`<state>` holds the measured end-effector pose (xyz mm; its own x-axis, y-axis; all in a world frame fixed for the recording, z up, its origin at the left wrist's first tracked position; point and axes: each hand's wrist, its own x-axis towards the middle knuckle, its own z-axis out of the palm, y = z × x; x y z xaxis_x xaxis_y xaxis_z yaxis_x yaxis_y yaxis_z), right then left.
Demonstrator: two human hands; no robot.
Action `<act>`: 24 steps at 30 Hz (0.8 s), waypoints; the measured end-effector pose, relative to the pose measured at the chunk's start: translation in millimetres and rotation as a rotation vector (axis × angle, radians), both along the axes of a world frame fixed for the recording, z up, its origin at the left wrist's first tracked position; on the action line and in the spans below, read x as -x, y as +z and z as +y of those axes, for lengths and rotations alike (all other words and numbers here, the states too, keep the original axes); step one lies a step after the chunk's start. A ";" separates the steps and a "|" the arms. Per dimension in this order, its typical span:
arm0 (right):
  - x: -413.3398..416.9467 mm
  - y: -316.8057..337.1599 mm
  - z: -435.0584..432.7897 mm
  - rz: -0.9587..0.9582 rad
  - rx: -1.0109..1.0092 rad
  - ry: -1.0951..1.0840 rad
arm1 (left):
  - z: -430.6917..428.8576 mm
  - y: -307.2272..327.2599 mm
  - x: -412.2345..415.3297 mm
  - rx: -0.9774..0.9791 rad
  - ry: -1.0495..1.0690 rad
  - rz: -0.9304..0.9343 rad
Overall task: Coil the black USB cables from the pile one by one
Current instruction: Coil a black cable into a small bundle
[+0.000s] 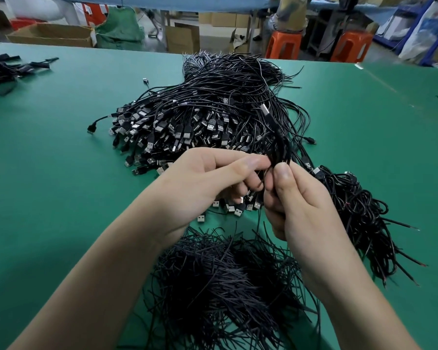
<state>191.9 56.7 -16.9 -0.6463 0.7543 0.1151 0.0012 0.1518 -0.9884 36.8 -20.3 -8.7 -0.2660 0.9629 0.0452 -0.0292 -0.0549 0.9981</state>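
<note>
With the left hand [213, 178] and right hand [301, 203] together at frame centre, both pinching 1 bunched cable [280, 147] over the pile's [200, 117] near edge, a slackened pinch may let the loops spring open, and the raised plug [264, 108] may snag neighbouring strands.

Green table [48, 173]: USB cable pile [200, 117], thin black strand heap [225, 286], coiled cables [359, 210].
</note>
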 end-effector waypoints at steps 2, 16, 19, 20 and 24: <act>-1.6 2.2 0.7 0.024 0.034 0.032 | 0.4 -0.9 2.1 0.011 -0.010 0.006; -10.8 8.3 8.0 -0.013 0.112 0.256 | 6.2 -11.1 -1.8 -0.154 -0.037 0.002; -16.0 9.2 12.0 -0.055 0.232 0.341 | 6.7 -11.6 -3.8 -0.165 -0.101 -0.044; -16.3 8.6 12.2 -0.067 0.275 0.360 | 6.8 -12.3 -5.0 -0.162 -0.116 -0.066; -15.1 5.2 10.6 -0.022 0.439 0.457 | 7.3 -12.7 -5.1 -0.144 -0.127 -0.103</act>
